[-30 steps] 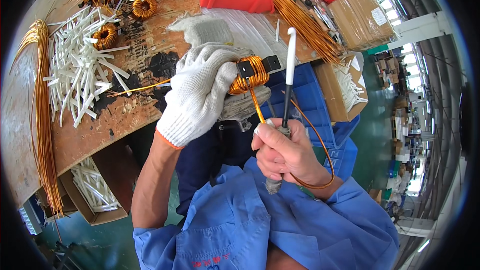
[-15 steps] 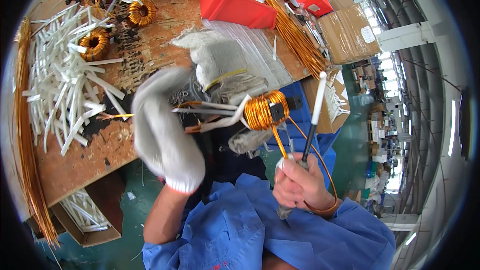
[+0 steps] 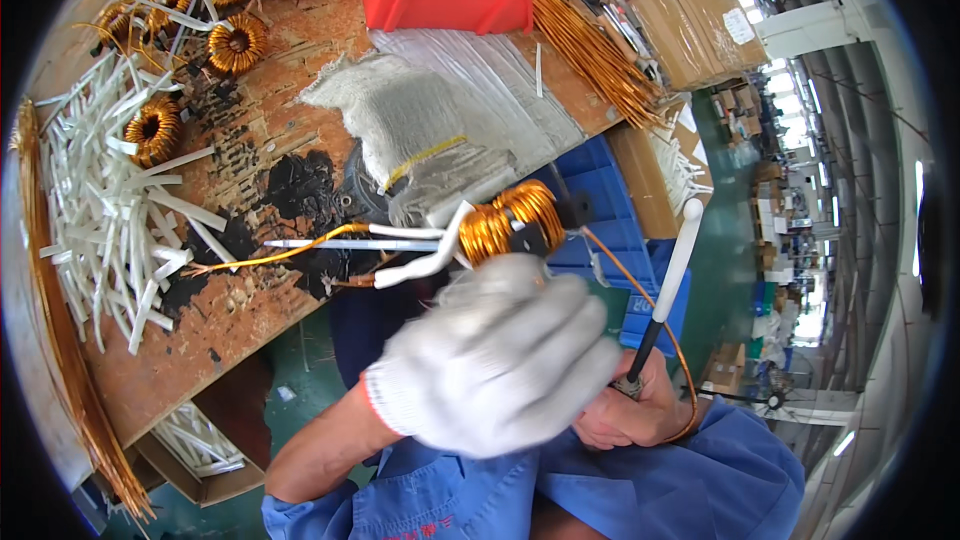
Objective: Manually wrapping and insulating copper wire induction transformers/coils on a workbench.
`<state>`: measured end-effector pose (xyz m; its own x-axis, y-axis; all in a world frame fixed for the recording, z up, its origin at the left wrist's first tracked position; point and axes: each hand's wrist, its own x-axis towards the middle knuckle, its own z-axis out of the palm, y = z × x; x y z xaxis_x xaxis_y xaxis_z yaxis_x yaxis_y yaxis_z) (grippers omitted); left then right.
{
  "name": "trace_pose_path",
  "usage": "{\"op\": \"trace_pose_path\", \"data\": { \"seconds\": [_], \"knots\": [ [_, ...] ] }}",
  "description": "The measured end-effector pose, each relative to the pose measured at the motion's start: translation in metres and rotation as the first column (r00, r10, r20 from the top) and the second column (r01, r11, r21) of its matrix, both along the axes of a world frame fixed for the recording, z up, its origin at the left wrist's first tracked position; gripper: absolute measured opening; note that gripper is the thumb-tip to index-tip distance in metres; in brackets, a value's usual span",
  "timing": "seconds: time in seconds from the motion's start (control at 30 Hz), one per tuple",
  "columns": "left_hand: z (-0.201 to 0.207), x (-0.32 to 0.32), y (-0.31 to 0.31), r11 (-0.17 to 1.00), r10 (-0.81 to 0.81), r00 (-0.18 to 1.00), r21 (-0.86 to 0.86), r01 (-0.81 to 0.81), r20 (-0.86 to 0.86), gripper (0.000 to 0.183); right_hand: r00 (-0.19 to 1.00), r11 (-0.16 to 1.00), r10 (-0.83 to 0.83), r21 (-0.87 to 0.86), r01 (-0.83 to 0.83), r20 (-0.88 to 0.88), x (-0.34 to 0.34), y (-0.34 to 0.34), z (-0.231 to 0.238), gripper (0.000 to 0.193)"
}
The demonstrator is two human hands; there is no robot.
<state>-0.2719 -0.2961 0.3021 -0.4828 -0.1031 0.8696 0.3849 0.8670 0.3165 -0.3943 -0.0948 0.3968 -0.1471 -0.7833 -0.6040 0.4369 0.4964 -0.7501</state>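
Observation:
My left hand (image 3: 490,360), in a white knit glove, is slightly blurred below a copper-wire coil (image 3: 510,220). Its fingers stretch toward my right hand; its palm side is hidden. My bare right hand (image 3: 630,405) is closed around a black rod with a white end (image 3: 680,265), which points up. A copper wire (image 3: 650,295) runs from the coil down past this hand. White-sleeved leads (image 3: 415,265) reach left from the coil, and one ends in a bare orange wire (image 3: 280,255). What supports the coil is partly hidden.
White sleeve pieces (image 3: 110,190) are heaped on the worn wooden bench (image 3: 285,130). Several wound ring coils (image 3: 237,43) lie at the back left. Behind the coil is a grey cloth bundle (image 3: 400,110), then a red bin (image 3: 440,5). Copper rods (image 3: 580,40) and a cardboard box (image 3: 700,30) stand right.
My gloved left hand has moved right and down from the leads to beside my right hand. My right hand and its rod have shifted slightly right and down.

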Motion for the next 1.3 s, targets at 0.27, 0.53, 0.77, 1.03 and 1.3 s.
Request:
{"op": "trace_pose_path", "data": {
  "seconds": [0.27,0.53,0.77,1.03,1.3],
  "knots": [
    [0.025,-0.03,0.062,0.956,0.082,0.989,-0.289,-0.044,0.122,0.034,0.979,0.983,0.184,0.005,-0.184,-0.085,-0.039,0.064,0.024,0.024],
    [0.109,-0.058,0.012,0.826,0.064,0.918,0.495,-0.269,0.392,0.06,0.964,0.979,-0.166,-0.154,0.135,-0.208,-0.075,0.063,-0.029,0.03],
    [0.119,-0.06,-0.003,0.595,0.069,0.943,0.745,-0.3,0.325,0.057,0.981,0.96,-0.067,-0.28,0.013,-0.184,-0.068,0.086,-0.107,0.021],
    [0.105,-0.004,0.064,0.544,0.062,0.878,0.721,-0.428,0.474,0.059,0.99,0.962,0.065,-0.256,-0.095,-0.124,-0.065,0.098,-0.131,0.028],
    [0.131,-0.043,0.017,0.566,0.073,0.851,0.681,-0.464,0.52,0.057,0.962,0.935,0.183,-0.267,-0.234,-0.201,-0.059,0.082,-0.129,0.047]
  ]
}}
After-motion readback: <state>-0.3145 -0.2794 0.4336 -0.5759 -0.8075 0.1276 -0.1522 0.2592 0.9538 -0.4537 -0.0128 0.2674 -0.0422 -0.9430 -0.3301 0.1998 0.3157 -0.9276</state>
